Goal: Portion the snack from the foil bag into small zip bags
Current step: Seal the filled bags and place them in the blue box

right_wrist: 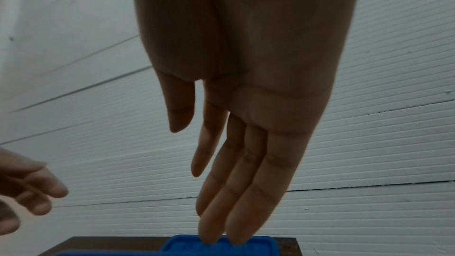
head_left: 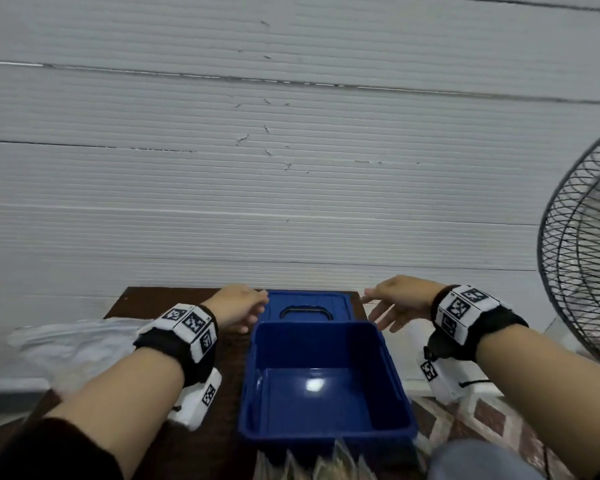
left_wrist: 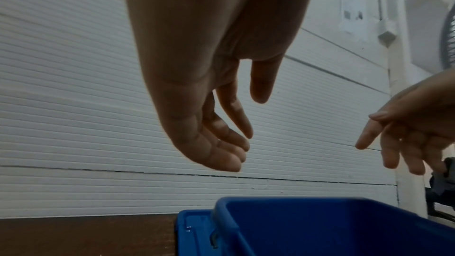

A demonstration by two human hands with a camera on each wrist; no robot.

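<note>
Foil bags (head_left: pixel 312 464) crinkled at frame bottom, empty blue bin (head_left: pixel 326 375), left hand (head_left: pixel 238 304) and right hand (head_left: pixel 400 299) grip loose, empty.

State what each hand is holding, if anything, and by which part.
Nothing is held. The left hand and the right hand hang open above the blue bin.

Silvery packets (head_left: pixel 312 462) below the blue bin (head_left: pixel 326 372): cut by the frame's bottom edge, blurred. White plastic (head_left: pixel 73 344) left of the bin: smeared, contents indiscernible.
</note>
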